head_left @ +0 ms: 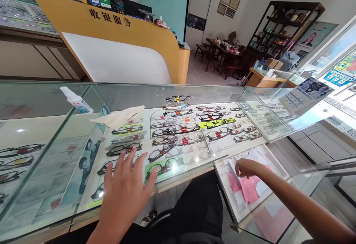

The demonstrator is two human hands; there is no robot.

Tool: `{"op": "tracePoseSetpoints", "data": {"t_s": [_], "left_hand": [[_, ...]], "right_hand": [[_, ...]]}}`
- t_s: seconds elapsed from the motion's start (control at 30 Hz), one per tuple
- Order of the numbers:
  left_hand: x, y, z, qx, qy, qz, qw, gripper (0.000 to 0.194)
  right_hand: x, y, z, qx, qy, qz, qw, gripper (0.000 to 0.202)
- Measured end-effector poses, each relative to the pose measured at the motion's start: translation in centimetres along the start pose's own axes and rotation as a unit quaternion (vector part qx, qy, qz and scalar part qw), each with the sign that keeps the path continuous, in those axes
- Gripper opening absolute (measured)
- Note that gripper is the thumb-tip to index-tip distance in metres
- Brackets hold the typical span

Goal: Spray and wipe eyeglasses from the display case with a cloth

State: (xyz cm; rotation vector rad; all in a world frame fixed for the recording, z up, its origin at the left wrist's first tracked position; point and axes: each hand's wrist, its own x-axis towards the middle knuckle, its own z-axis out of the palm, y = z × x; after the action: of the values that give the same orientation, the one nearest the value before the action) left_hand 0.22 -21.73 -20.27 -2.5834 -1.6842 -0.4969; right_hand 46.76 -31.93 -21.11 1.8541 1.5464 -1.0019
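Observation:
My left hand (126, 186) is spread flat over the near edge of the glass display case (191, 170), fingers apart and holding nothing. Under the glass lie rows of eyeglasses (183, 128), some on green or yellow cards. To the right, an open drawer (236, 214) holds white papers and pink slips (249, 189). Over its far part is my right hand (246, 168), with its fingers curled together at the edge of a white paper. What those fingers hold, if anything, is too small to make out.
On the glass top are a white spray bottle (76, 100), a beige cloth (118, 117) and a standing calendar card (304, 95) at the right. A yellow counter (178, 62) stands beyond. My legs (198, 203) are below the case edge, beside the drawer.

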Motion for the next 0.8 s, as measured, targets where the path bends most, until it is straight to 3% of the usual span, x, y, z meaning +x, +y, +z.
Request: {"op": "tracePoseSetpoints", "data": {"t_s": [0.07,0.17,0.23,0.3,0.4,0.47,0.63,0.8], "left_hand": [[0.0,0.1,0.0,0.0,-0.001,-0.002,1.0,0.068],[0.1,0.4,-0.1,0.002,0.006,-0.008,1.0,0.07],[0.2,0.6,-0.2,0.002,0.012,-0.014,1.0,0.071],[0.3,0.7,-0.3,0.002,0.015,-0.017,1.0,0.071],[0.3,0.8,-0.4,0.002,0.016,-0.02,1.0,0.069],[0.2,0.8,-0.3,0.002,0.021,-0.023,1.0,0.068],[0.3,0.8,-0.2,0.004,0.032,-0.028,0.999,0.065],[0.5,0.9,0.2,0.003,0.008,-0.039,0.999,0.073]], "right_hand": [[-2.9,-1.8,-0.7,0.025,-0.09,-0.024,0.995,0.031],[-8.0,-4.7,-4.3,0.078,-0.103,-0.103,0.986,0.036],[-10.8,-6.4,-8.0,0.108,-0.013,-0.165,0.98,0.037],[-12.0,-7.6,-12.1,0.086,0.112,-0.214,0.967,0.044],[-9.4,-8.7,-17.3,0.017,0.343,-0.208,0.916,0.053],[-5.8,-9.0,-19.8,-0.073,0.418,-0.159,0.892,0.053],[2.2,-9.3,-23.3,-0.173,0.395,-0.115,0.895,0.052],[4.9,-9.1,-23.5,-0.195,0.396,-0.114,0.89,0.052]]}}
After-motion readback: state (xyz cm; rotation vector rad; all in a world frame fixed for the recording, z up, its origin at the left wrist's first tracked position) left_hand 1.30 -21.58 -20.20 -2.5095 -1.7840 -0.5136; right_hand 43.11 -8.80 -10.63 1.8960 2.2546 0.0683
